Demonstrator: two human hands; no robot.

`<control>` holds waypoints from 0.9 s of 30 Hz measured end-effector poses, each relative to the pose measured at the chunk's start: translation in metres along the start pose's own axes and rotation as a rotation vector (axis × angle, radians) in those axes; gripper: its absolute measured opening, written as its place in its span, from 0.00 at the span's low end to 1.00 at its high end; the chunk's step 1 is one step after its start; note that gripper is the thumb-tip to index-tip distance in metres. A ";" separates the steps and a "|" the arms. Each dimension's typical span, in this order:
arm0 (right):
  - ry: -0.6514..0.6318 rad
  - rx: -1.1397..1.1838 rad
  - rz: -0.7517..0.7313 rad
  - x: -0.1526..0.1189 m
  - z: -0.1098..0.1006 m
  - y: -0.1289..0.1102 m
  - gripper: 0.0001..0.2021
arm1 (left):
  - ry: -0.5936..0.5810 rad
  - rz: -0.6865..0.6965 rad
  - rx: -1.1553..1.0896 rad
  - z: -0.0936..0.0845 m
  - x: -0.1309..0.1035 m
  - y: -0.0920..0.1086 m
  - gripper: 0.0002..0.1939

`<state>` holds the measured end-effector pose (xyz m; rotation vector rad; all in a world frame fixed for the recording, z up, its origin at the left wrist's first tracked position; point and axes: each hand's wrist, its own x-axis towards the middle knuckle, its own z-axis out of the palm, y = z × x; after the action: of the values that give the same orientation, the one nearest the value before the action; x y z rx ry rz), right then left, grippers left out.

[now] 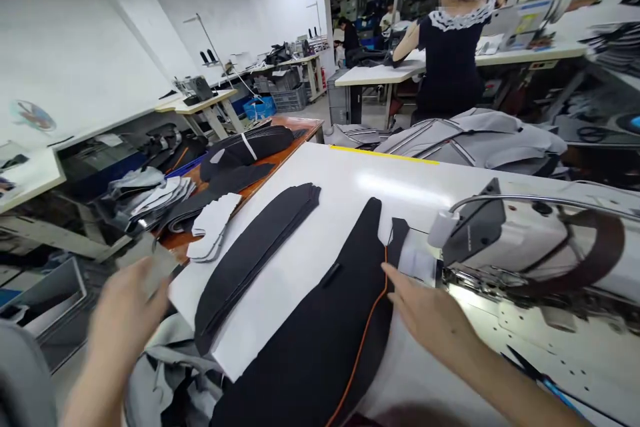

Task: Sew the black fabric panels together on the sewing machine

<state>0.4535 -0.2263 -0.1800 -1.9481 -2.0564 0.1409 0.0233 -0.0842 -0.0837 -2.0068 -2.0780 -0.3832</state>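
Observation:
A large black fabric panel [310, 320] with orange piping [369, 320] along its seam stretches over the white table towards the sewing machine [475, 233]. My right hand [425, 310] rests its outstretched fingertips on the piping, close to the machine's needle area, without gripping the cloth. At the left, my left hand [127, 310] is smeared by motion beyond the table edge, its fingers closed on a pale grey fabric piece [153, 263]. A stack of curved black fabric pieces [260, 250] lies between the hands, left of the panel.
Pale cut pieces [214, 227] and a tied black bundle [245, 150] lie on a brown side table. Blue-handled scissors [545, 380] rest beside the machine. Grey fabric [475, 137] is heaped behind the white table [340, 180]. A co-worker [453, 47] sits beyond it.

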 end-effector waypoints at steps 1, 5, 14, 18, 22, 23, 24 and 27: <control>0.053 -0.119 -0.036 0.006 0.002 0.009 0.25 | -0.030 0.076 -0.084 0.017 0.015 0.026 0.24; 0.154 -0.361 -0.093 0.018 0.027 0.021 0.28 | -0.154 0.377 -0.242 0.090 0.088 0.139 0.24; 0.224 -0.293 -0.048 0.010 0.050 0.008 0.24 | -0.265 0.282 -0.023 0.142 0.126 0.226 0.29; 0.217 -0.295 -0.009 0.018 0.051 0.003 0.24 | -0.287 0.278 -0.001 0.136 0.125 0.227 0.27; 0.212 -0.230 0.028 0.008 0.052 0.003 0.25 | -0.283 0.297 0.116 0.128 0.130 0.234 0.28; 0.200 -0.209 0.032 0.002 0.051 0.004 0.26 | -0.260 0.315 0.145 0.127 0.130 0.237 0.27; 0.184 -0.187 0.034 -0.006 0.049 0.006 0.27 | -0.234 0.331 0.166 0.126 0.129 0.240 0.27; 0.110 -0.125 0.040 -0.033 0.040 0.010 0.29 | -0.179 0.337 0.183 0.126 0.124 0.246 0.27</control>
<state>0.4531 -0.2524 -0.2258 -2.0222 -1.9994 -0.0860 0.2667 0.0825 -0.1532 -2.2893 -1.7420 0.0476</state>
